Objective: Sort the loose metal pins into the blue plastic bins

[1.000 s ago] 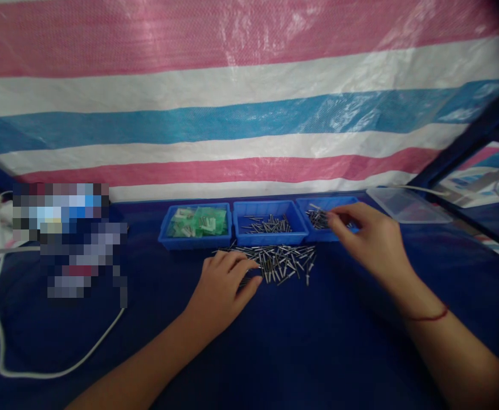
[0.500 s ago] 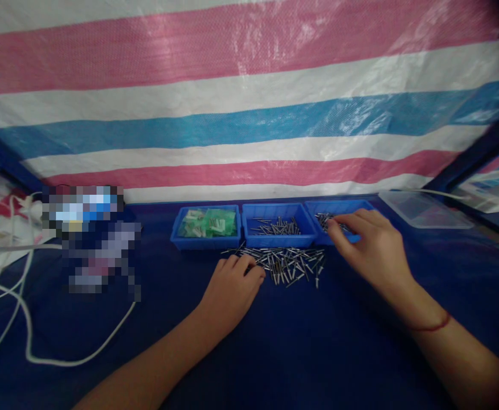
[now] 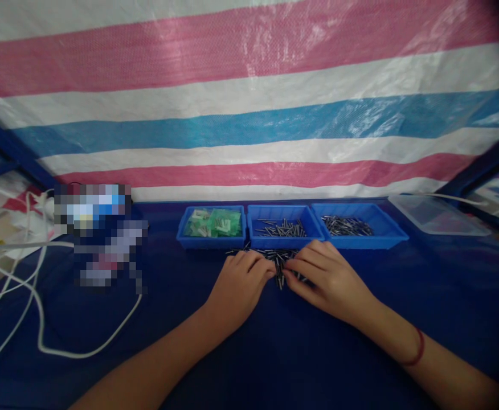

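A loose pile of thin metal rivets [image 3: 279, 263] lies on the dark blue table, in front of three blue bins. My left hand [image 3: 243, 282] is at the pile's left side, fingers curled together at the rivets; what they pinch is too small to make out. From the right, my right hand [image 3: 328, 279] reaches over the pile with thumb and fingertips close together, their contents hidden. The middle bin [image 3: 286, 242] and the right bin [image 3: 363, 243] hold similar metal pieces. Small green packets [image 3: 226, 222] fill the left bin [image 3: 211, 243].
A clear plastic lid [image 3: 440, 216] lies at the back right. White cables [image 3: 72, 354] loop across the left side near blurred items [image 3: 117, 247]. Behind the bins hangs a striped plastic sheet [image 3: 249, 131].
My right hand has moved left and down from the right bin to the pile, uncovering that bin. My left hand stays at the pile. The view has shifted slightly.
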Demonstrator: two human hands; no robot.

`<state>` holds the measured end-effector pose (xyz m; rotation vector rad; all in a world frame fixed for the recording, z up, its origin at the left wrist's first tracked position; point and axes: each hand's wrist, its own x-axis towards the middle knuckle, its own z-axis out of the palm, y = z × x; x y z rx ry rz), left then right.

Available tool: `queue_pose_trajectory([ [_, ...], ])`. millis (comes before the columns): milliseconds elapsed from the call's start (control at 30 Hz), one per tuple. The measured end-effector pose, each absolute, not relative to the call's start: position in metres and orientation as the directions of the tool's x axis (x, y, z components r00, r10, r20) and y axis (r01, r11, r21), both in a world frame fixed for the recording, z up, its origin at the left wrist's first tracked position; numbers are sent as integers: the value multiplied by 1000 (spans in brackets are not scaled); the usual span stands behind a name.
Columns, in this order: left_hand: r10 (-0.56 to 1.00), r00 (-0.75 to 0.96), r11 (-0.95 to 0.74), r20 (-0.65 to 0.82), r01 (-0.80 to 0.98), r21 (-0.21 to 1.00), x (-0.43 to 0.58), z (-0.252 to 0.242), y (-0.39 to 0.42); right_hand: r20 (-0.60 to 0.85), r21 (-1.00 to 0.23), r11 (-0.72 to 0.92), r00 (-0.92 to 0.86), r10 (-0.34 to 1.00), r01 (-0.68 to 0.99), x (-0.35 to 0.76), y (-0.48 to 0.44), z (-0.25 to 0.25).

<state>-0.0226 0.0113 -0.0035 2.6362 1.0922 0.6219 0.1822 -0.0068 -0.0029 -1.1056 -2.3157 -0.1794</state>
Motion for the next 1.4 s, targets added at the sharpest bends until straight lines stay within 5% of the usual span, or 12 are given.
queue_pose_trajectory([
  [167, 794, 512, -558, 326, 403, 726, -18, 0, 6, 503, -280, 661, -480, 718, 696, 170, -10, -5],
  [433, 891, 448, -107, 78, 39, 994, -14, -4, 4, 506, -643, 596, -316, 802, 482, 163, -15, -5],
  [567, 879, 476, 47, -8, -70, 996, -15, -5, 6, 454, -726, 550, -314, 834, 413, 163, -15, -5],
  [767, 860, 511, 48, -8, -65, 997, -16, -7, 6, 407, -794, 518, -356, 841, 318, 166, -16, -5],
  [1033, 799, 598, -300, 68, 297, 907, -18, 3, 4, 378, -828, 443, -241, 894, 345, 175, -17, -6],
  [1400, 801, 580, -394, 147, 327, 859, -16, -1, 1, 367, -811, 444, -260, 893, 380, 168, -21, -4],
])
